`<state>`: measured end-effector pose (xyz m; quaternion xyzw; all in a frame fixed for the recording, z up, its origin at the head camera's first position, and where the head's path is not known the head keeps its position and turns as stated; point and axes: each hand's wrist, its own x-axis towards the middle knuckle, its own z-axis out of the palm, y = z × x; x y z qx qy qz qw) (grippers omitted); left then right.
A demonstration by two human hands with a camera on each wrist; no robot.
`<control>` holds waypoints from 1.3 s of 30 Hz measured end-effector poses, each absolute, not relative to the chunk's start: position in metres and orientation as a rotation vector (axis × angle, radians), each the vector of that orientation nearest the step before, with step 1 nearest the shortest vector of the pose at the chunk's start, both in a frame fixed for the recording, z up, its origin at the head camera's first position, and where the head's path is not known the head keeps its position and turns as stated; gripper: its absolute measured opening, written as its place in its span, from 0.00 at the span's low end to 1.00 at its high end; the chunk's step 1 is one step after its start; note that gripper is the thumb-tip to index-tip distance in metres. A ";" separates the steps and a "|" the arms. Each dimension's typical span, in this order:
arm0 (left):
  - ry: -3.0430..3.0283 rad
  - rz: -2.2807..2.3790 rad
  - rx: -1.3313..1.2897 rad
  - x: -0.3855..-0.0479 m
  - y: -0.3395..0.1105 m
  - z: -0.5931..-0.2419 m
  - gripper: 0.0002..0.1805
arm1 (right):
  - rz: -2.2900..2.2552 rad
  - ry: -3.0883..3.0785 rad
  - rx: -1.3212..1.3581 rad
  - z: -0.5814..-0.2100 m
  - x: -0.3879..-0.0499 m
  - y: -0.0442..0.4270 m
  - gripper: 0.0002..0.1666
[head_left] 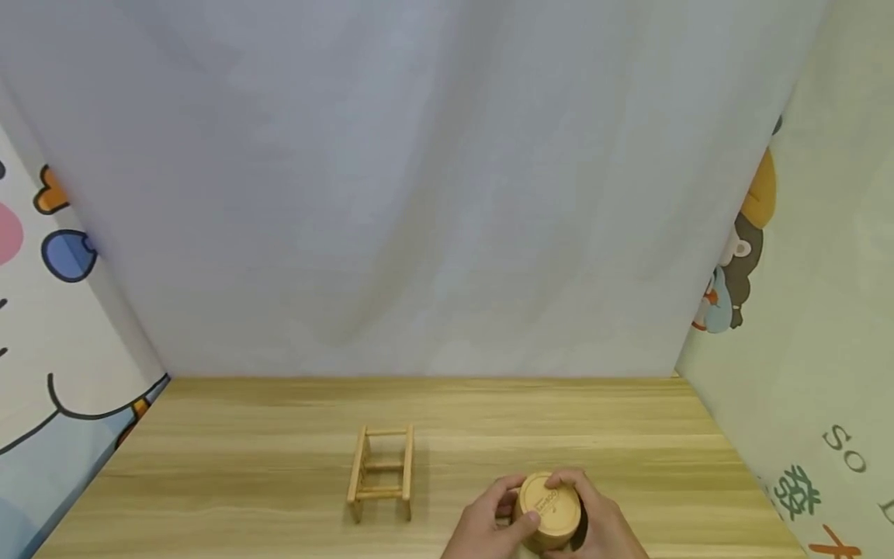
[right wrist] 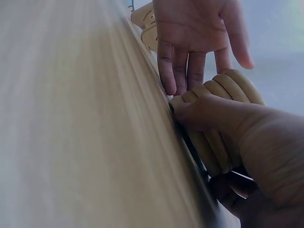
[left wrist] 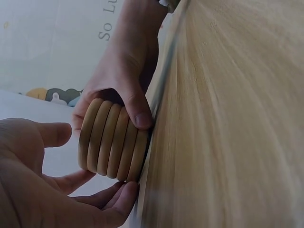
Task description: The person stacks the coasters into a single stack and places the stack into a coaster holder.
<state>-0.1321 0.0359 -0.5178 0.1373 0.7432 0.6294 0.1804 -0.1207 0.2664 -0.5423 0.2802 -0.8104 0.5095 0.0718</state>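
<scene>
A stack of several round bamboo coasters (head_left: 549, 506) stands near the table's front edge, with "BAMBOO" lettering on its top disc. The right hand (head_left: 594, 516) grips the stack from the right, one finger over the top rim and the thumb low along its side (left wrist: 136, 111). On the other side is the left hand (head_left: 489, 522). Its fairly straight fingers touch the low edge of the stack, while its thumb (left wrist: 56, 134) stands apart from the coasters in the left wrist view. Left of both hands stands a small wooden rack (head_left: 382, 473) with thin bars.
The wood-grain table (head_left: 230, 442) runs back to a pale grey curtain (head_left: 419, 194). Cartoon-printed sheets hang at the left (head_left: 77, 334) and at the right (head_left: 789, 310).
</scene>
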 end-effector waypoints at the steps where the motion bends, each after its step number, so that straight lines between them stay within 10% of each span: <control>1: 2.090 1.784 0.374 -0.133 0.036 -0.522 0.36 | 1.549 -2.432 0.847 -0.542 -0.120 0.266 0.45; 25: 2.045 2.032 0.208 -0.125 0.036 -0.503 0.20 | 1.360 -2.493 0.716 -0.513 -0.105 0.245 0.48; 39: 1.438 2.278 -0.049 -0.137 0.031 -0.518 0.32 | 1.361 -2.370 0.685 -0.510 -0.104 0.240 0.60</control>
